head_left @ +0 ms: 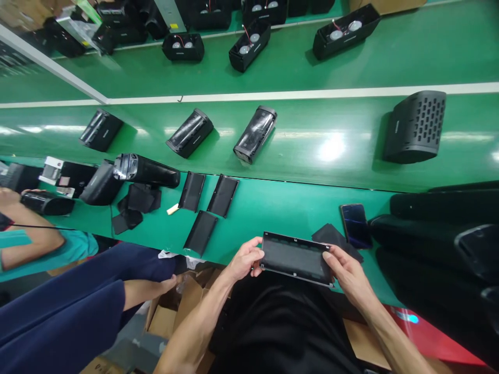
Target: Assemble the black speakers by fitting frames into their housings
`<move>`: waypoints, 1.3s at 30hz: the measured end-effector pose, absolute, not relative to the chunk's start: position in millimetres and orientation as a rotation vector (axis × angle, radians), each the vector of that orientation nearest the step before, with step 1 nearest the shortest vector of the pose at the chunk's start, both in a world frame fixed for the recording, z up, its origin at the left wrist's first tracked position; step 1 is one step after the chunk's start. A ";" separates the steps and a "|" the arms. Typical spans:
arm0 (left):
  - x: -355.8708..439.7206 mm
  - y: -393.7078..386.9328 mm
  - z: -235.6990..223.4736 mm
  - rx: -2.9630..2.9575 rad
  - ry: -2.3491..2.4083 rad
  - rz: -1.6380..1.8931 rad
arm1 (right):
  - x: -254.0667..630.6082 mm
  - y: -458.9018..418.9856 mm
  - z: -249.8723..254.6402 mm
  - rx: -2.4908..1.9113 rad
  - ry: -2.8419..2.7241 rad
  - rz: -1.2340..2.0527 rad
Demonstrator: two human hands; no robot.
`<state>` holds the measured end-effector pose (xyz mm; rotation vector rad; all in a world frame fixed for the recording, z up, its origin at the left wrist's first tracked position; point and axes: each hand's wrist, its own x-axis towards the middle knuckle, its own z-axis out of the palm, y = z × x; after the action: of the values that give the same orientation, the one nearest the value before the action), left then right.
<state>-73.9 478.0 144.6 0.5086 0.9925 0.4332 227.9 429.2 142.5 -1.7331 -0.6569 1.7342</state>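
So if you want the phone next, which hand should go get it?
Probably the right hand. It holds the end of the black panel nearer the phone; the left hand holds the other end and would have to reach across. The left could hold the panel meanwhile.

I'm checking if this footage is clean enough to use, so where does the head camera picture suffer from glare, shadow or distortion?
Head view: harsh glare on the green belt; streaky reflections on the glossy speaker; a soft shadow left of the perforated speaker; wide-angle stretching toward the edges; the held panel reads fairly clearly.
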 end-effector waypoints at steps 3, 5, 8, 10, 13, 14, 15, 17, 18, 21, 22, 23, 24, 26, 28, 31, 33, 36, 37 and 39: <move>-74.0 477.9 142.9 0.526 1.004 0.427 | 227.2 428.7 140.3 -1.737 -0.623 1.730; -74.4 477.8 142.4 0.539 1.009 0.422 | 227.3 428.4 139.0 -1.739 -0.611 1.713; -75.7 477.6 141.6 0.547 1.013 0.421 | 227.7 428.5 137.5 -1.723 -0.608 1.694; -77.0 477.2 140.1 0.545 1.011 0.422 | 227.6 429.0 137.2 -1.700 -0.612 1.698; -79.1 476.3 136.9 0.560 1.000 0.430 | 228.0 429.8 138.0 -1.686 -0.656 1.700; -79.9 476.0 135.9 0.574 0.994 0.432 | 228.8 429.9 138.7 -1.690 -0.679 1.696; -80.6 475.7 135.2 0.588 0.989 0.434 | 229.9 429.9 139.5 -1.697 -0.704 1.691; -82.2 475.5 134.4 0.612 0.985 0.444 | 233.2 430.0 141.7 -1.726 -0.765 1.681; -83.0 475.6 134.2 0.621 0.988 0.451 | 235.1 430.2 143.0 -1.743 -0.805 1.678; -85.3 476.8 134.3 0.638 1.004 0.483 | 239.8 432.8 148.0 -1.782 -0.927 1.665; -85.9 477.5 134.4 0.640 1.001 0.499 | 240.7 434.1 149.8 -1.784 -0.958 1.658; -86.4 478.3 134.5 0.638 0.994 0.517 | 241.3 435.6 151.5 -1.783 -0.982 1.652; -86.9 479.1 134.7 0.630 0.986 0.535 | 241.6 437.0 153.0 -1.780 -0.999 1.647; -87.3 480.5 135.1 0.601 0.975 0.572 | 241.8 439.1 155.3 -1.775 -1.018 1.641; -87.1 481.4 135.6 0.554 0.963 0.602 | 241.2 439.9 156.1 -1.772 -1.018 1.633; -84.2 481.4 135.0 0.465 0.918 0.692 | 236.6 439.5 155.3 -1.750 -0.954 1.615; -80.1 480.8 132.9 0.413 0.878 0.772 | 229.0 439.9 154.9 -1.706 -0.844 1.626; -70.1 480.0 127.4 0.369 0.820 0.875 | 211.9 443.5 156.5 -1.631 -0.624 1.671; -65.8 480.0 125.3 0.367 0.808 0.903 | 205.9 445.5 157.4 -1.611 -0.555 1.687; -56.4 480.5 121.4 0.371 0.805 0.947 | 195.4 450.1 159.1 -1.575 -0.433 1.710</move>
<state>-56.4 480.5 121.4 0.3713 0.8046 0.9465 195.4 450.1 159.1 -1.5750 -0.4331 1.7103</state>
